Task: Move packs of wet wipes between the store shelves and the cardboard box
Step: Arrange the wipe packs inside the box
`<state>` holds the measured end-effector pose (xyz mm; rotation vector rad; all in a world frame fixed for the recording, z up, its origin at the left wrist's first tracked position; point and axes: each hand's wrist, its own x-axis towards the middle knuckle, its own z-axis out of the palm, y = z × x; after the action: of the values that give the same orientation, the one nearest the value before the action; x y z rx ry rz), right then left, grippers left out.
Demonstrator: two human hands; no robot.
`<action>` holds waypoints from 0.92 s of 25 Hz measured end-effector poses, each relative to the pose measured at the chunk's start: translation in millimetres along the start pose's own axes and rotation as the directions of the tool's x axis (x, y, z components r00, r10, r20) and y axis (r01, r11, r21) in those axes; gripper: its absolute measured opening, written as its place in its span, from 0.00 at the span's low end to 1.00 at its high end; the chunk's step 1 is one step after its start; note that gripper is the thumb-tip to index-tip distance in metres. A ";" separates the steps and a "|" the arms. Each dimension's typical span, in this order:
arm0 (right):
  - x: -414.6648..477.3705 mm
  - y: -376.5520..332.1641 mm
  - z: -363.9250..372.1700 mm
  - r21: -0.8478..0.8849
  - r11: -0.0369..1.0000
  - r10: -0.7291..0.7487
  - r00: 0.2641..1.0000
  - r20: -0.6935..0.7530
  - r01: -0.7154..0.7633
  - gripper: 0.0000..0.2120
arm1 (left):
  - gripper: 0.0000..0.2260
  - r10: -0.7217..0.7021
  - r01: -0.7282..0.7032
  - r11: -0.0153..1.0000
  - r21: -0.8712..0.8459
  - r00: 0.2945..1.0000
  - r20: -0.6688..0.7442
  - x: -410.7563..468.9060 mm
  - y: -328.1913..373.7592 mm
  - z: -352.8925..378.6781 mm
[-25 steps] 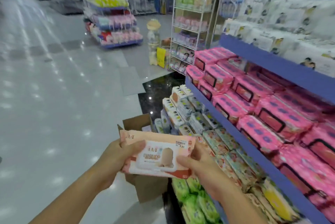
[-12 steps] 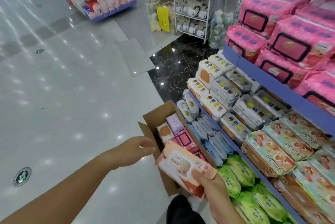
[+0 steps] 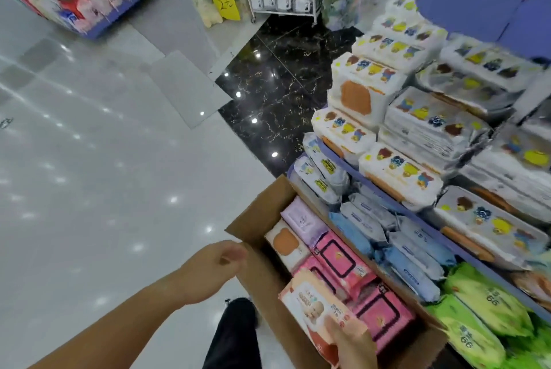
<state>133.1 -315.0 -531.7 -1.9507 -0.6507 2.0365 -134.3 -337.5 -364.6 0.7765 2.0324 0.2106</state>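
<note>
- The right hand [image 3: 351, 341] grips a peach pack of wet wipes [image 3: 313, 306] by its near end, fingers curled over the top face. The rest of the pack reaches forward and left of the hand.
- That pack, printed with a baby picture, is tilted over the near end of the cardboard box [image 3: 262, 273]. It lies above the pink packs [image 3: 340, 261] already inside, and whether it touches them cannot be told.
- The left hand [image 3: 220, 264] holds nothing, its fingers loosely curled. It is just beside the box's left wall near the far-left corner flap, well apart from the peach pack. Contact with the cardboard cannot be told.
- At the far end of the box lie a lilac pack [image 3: 301, 219] and, beside it against the left wall, a white pack with an orange lid [image 3: 286, 245].
- The box stands on the floor [image 3: 89, 189] against the store shelves [image 3: 465, 1] on its right.
- Next to the box's right wall, blue packs [image 3: 402, 264] stand on edge in a row, with green packs [image 3: 477, 309] nearer the camera.
- White packs with cartoon figures [image 3: 399, 171] are stacked on the level above.
- A dark trouser leg [image 3: 235, 333] shows left of the box's near end.
</note>
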 end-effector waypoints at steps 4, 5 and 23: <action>90.4 11.4 78.0 0.076 0.997 0.004 0.999 -0.054 0.001 0.09 | 0.09 0.042 -0.048 0.997 0.063 0.994 0.098 109.2 -20.9 -9.0; 109.4 11.3 98.7 0.101 0.995 0.012 0.999 -0.053 -0.007 0.10 | 0.08 0.043 -0.050 0.997 0.061 0.993 0.112 129.2 -23.8 -13.1; 149.8 28.7 110.0 -0.021 0.998 -0.064 0.819 -0.570 0.064 0.13 | 0.19 0.122 -0.163 0.983 0.081 0.920 0.372 295.9 -34.2 87.2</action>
<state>16.7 -285.5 -676.4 -2.3359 -0.5528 1.2862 -190.4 -200.0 -637.1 0.9582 1.6453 0.0305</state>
